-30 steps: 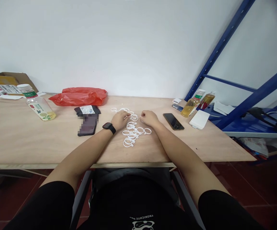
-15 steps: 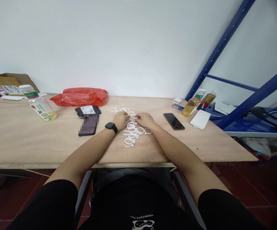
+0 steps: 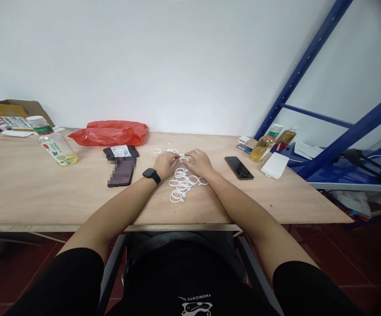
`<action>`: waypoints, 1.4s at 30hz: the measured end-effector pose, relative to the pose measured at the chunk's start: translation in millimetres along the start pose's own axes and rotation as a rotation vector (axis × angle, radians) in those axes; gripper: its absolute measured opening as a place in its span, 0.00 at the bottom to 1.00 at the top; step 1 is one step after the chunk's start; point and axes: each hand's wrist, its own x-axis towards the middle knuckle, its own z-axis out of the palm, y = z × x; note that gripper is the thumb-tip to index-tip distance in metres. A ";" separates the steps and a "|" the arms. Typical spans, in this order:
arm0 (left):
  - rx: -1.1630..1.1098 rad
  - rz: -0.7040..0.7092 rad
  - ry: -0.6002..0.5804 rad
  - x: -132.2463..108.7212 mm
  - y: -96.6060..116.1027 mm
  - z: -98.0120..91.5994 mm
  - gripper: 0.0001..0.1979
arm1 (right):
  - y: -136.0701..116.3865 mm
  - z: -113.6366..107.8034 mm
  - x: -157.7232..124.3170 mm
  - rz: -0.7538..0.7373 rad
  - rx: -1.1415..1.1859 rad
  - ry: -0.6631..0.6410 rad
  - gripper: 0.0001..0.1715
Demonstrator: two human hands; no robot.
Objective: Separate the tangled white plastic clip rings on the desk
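My left hand (image 3: 165, 164), with a black smartwatch on its wrist, is closed, its fingertips at the left edge of a white plastic ring (image 3: 184, 160). From the other side my right hand (image 3: 199, 163) pinches the same ring between thumb and fingers. The ring appears held just above the tabletop; fingers cover part of it. Nearer to me lies a loose pile of similar white plastic rings (image 3: 182, 186), each with a small eyelet. One more ring (image 3: 157, 151) rests beyond my left hand, and others are partly hidden behind its fingers.
On the wooden table (image 3: 61, 202), left, are a red plastic bag (image 3: 111, 134), a dark package (image 3: 121, 152), a pixelated phone-like object (image 3: 122, 172) and a tilted bottle (image 3: 56, 145). A phone (image 3: 239, 167), white case (image 3: 275, 165) and drink bottle (image 3: 265, 144) stand right, beside blue shelving (image 3: 302, 66).
Both hands have shifted slightly, lifting a ring between them away from the pile. My right hand's fingers are now more extended around it. The nearer rings stay put.
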 end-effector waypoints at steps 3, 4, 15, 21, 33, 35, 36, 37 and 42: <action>-0.022 0.032 0.035 -1.3 4.6 -5.1 0.11 | -2.5 -0.9 -0.4 -0.068 0.034 0.106 0.17; -0.031 0.046 0.039 -1.8 6.1 -6.2 0.11 | -3.2 -0.6 -0.6 -0.092 0.048 0.115 0.16; -0.128 0.103 0.094 -2.5 10.1 -12.3 0.11 | -3.2 1.1 -1.8 -0.126 0.135 0.064 0.13; -0.133 0.062 0.091 -2.7 12.3 -10.4 0.13 | -7.2 -1.8 -2.4 -0.138 0.161 0.086 0.15; -0.115 0.017 0.129 0.1 15.2 -16.6 0.10 | -3.8 -0.8 1.3 -0.111 0.196 0.121 0.14; -0.115 -0.006 0.156 1.1 11.0 -18.6 0.08 | 3.0 -0.6 1.9 -0.070 0.155 0.100 0.15; -0.122 -0.012 0.167 1.0 8.3 -19.9 0.06 | 7.1 -0.2 1.6 -0.055 0.122 0.065 0.16; -0.134 -0.018 0.173 0.7 5.6 -21.3 0.05 | 11.2 0.5 1.0 -0.047 0.084 0.014 0.17; -0.207 -0.085 0.136 -1.9 -3.7 -27.6 0.05 | 21.0 6.2 -3.0 -0.020 -0.070 -0.239 0.19</action>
